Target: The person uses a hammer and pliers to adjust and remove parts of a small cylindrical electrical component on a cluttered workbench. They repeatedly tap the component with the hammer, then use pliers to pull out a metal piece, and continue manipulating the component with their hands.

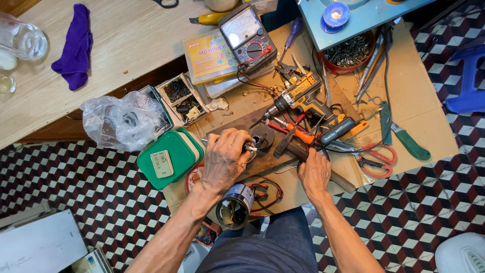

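landmark: the dark board lying on the cardboard sheet; I'm placing everything off that.

left hand: sits over the board's left end, fingers curled tight around a thin metal tool. Only its tip pokes out past the knuckles, so can't tell what kind of tool it is.

small part: a little white-and-metal piece right at the left fingertips, touching them as far as I can see, on the board's middle-left.

black disc: just right of that piece, lying flat on the board, near its top edge.

right hand: at the board's lower right, palm down, fingers pressed onto a dark chunky object. Honestly can't tell if it's gripping it or just pinning it down.

which way: the small piece is just right of the left hand, and the thin tool's long axis runs left-right along the board. Left hand is clearly the nearer one; the right is off to the side, bracing.

counts: two hands, one disc, one drill just above the board, one meter further up, one red-handled scissors right of it, one green box left of it, one metal cylinder below it.
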